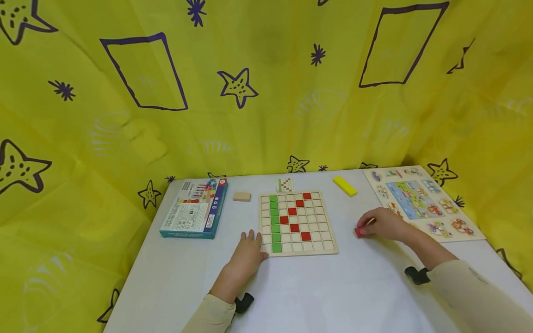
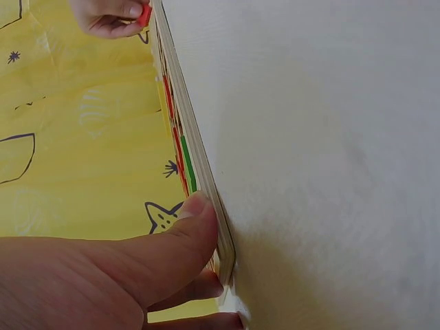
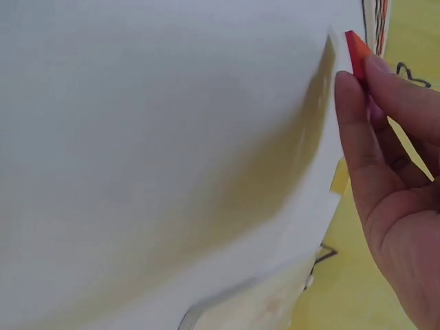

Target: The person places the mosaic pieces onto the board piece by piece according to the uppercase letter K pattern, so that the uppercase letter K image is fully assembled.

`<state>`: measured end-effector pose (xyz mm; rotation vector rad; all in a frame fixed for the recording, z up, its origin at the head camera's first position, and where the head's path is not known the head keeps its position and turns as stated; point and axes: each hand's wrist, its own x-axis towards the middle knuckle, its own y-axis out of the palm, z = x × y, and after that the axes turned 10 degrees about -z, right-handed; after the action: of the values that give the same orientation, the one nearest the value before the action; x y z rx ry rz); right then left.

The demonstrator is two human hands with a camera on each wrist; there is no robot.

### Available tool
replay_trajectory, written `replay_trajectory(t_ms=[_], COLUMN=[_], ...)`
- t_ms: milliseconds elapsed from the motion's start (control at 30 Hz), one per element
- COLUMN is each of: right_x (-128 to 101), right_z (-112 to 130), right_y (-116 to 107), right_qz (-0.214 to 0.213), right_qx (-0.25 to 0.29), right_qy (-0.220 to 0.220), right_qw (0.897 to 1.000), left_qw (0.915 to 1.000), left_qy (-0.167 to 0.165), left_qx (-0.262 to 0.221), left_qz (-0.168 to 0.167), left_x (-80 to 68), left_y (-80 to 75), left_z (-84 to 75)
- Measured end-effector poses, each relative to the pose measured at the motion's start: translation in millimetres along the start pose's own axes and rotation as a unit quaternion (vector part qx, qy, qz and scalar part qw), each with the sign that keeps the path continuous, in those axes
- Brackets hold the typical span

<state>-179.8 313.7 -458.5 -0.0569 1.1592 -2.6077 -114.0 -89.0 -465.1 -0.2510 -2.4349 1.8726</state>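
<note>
A square wooden grid board lies mid-table, with a column of green tiles and several red tiles on a diagonal pattern. My left hand rests at its near left corner, thumb along the front edge, fingers by the left edge. In the left wrist view the thumb touches the board's rim. Off to the right of the board, my right hand pinches a small red tile between thumb and fingertips, close over the table. The right wrist view shows this red tile partly covered by the fingers.
Behind the board lies a small pattern card. A plain wooden block and a boxed game are to the left. At the back right lies a yellow bar; beyond my right hand is a picture puzzle board.
</note>
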Motion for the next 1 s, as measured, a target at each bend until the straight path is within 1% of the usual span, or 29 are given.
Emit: replay_trajectory(t_ms=[100, 200, 333, 433, 500, 633, 767, 867, 1000], right_x=[9, 16, 21, 22, 22, 19, 16, 14, 13], right_z=[11, 28, 47, 56, 59, 66, 72, 76, 79], right_y=[11, 24, 42, 54, 62, 73, 79, 81, 83], right_qz=[-0.022, -0.023, 0.005, 0.028, 0.037, 0.041, 0.037, 0.027, 0.005], right_qx=[0.018, 0.035, 0.078, 0.110, 0.119, 0.108, 0.090, 0.069, 0.026], right_qy=[-0.011, -0.012, -0.007, -0.007, -0.011, -0.020, -0.017, -0.019, -0.043], right_qw=[1.000, 0.999, 0.997, 0.993, 0.992, 0.993, 0.995, 0.997, 0.999], left_qw=[1.0000, 1.0000, 1.0000, 1.0000, 1.0000, 1.0000, 1.0000, 1.0000, 1.0000], left_qy=[-0.002, -0.001, 0.003, 0.004, 0.004, 0.004, 0.002, 0.001, 0.002], left_qx=[0.000, -0.003, -0.006, -0.005, -0.005, -0.003, -0.005, -0.003, -0.001], left_qz=[0.000, -0.001, -0.002, -0.001, -0.001, 0.000, 0.002, 0.003, 0.001], left_x=[0.3, 0.5, 0.2, -0.1, -0.1, 0.6, 1.1, 1.9, 2.9], left_y=[-0.6, -0.9, -1.0, -1.3, -1.2, -0.3, -0.8, -0.1, 0.5], left_z=[0.1, -0.1, -0.9, -1.8, -2.0, -1.4, -1.2, -0.6, 0.3])
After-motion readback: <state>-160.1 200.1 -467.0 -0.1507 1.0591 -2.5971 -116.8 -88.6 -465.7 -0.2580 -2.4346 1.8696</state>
